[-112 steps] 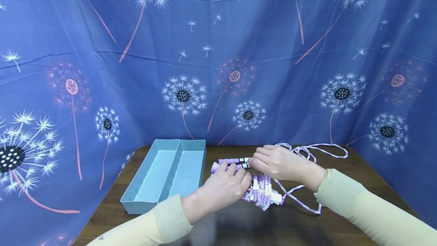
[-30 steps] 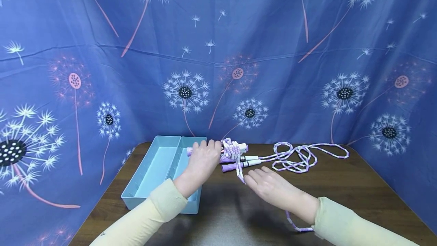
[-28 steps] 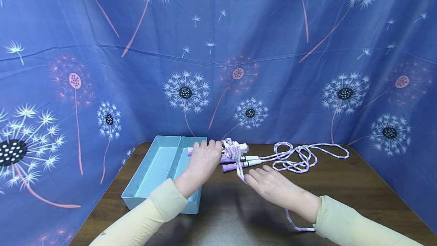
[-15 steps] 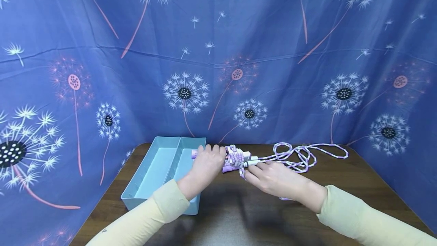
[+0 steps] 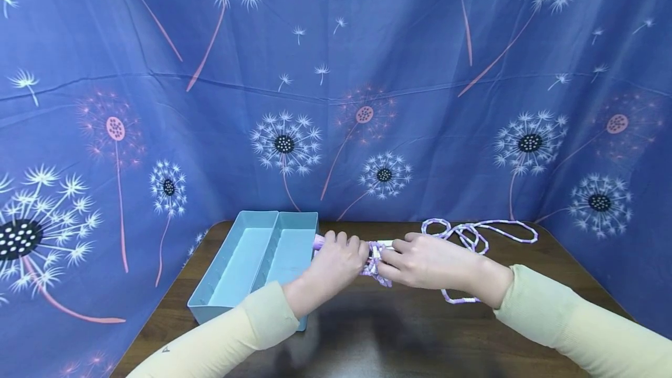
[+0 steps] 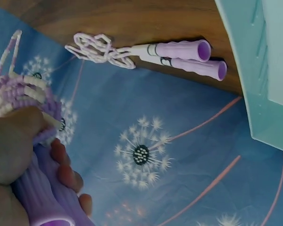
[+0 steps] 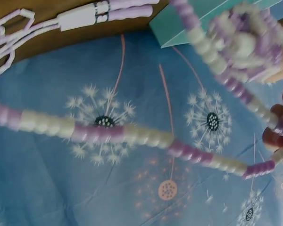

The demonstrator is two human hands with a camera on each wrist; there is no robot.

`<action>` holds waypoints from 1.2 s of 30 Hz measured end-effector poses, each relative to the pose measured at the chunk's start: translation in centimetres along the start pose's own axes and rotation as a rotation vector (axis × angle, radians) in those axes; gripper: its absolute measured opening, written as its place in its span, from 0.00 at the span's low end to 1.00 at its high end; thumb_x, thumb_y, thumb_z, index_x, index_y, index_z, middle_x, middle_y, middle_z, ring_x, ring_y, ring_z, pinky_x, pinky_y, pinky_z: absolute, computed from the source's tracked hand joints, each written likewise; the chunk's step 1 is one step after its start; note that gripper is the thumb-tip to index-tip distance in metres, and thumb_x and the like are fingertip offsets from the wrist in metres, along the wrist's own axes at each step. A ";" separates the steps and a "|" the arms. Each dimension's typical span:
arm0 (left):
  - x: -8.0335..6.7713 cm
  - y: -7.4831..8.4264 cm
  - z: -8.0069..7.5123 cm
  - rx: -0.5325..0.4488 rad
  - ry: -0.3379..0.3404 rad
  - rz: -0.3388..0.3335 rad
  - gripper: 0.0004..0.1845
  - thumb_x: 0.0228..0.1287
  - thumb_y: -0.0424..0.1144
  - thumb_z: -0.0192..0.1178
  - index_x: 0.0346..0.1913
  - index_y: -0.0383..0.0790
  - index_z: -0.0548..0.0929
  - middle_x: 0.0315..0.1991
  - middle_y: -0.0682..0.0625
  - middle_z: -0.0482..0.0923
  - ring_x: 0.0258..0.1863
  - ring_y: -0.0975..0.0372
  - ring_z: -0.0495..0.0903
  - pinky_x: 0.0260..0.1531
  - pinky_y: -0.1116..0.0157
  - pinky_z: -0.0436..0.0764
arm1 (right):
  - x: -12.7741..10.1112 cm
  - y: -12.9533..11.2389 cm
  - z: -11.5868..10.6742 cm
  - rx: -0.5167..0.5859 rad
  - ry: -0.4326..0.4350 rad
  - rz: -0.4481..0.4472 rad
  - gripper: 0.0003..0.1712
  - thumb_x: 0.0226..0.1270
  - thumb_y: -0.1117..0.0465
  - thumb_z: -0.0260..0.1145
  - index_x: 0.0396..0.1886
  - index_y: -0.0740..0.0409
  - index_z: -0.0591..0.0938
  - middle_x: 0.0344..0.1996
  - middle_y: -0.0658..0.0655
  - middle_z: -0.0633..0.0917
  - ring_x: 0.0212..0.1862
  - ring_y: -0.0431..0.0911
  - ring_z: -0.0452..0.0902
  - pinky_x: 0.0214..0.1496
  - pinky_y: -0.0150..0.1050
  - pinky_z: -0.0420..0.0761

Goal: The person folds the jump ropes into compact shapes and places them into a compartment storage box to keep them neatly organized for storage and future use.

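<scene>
A purple-and-white beaded jump rope is between my hands. My left hand [image 5: 338, 261] grips its two purple handles [image 6: 45, 188] side by side, fingers curled round them. Rope is wound in a bundle [image 6: 26, 94] round the handles just beyond the thumb. Close by on the right, my right hand [image 5: 422, 258] pinches a loose beaded strand [image 7: 99, 132] between thumb and fingers. In the right wrist view the wound bundle [image 7: 250, 42] appears just past those fingertips. The head view hides most of the bundle behind both hands.
A second beaded jump rope [image 5: 467, 232] lies at the back right of the wooden table, its handles [image 6: 184, 49] together. At the left stands a light blue two-compartment box [image 5: 210, 312]. A blue dandelion-print cloth [image 5: 336, 104] hangs behind and at the sides.
Over the last second my left hand has moved right and toward me with the handles. The right hand has risen to the bundle with the strand. Earlier, both hands were at the table.
</scene>
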State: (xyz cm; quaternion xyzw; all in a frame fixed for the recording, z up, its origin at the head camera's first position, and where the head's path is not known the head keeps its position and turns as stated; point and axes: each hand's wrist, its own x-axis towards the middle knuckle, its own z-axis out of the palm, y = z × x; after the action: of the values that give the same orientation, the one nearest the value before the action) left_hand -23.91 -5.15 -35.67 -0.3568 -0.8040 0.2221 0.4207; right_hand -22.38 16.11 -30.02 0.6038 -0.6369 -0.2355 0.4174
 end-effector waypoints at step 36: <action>0.3 -1.0 -5.8 -0.067 0.420 0.284 0.13 0.70 0.34 0.39 0.33 0.44 0.75 0.25 0.55 0.73 0.25 0.61 0.75 0.36 0.62 0.77 | -2.4 1.7 0.5 0.268 -0.018 0.048 0.18 0.75 0.62 0.34 0.38 0.53 0.72 0.31 0.48 0.73 0.33 0.42 0.68 0.32 0.36 0.70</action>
State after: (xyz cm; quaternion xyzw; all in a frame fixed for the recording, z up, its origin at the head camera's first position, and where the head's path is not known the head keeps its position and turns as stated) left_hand -19.53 -5.30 -31.65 -0.5183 -0.6476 0.1734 0.5309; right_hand -23.99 18.58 -29.51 0.6368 -0.6806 -0.1435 0.3328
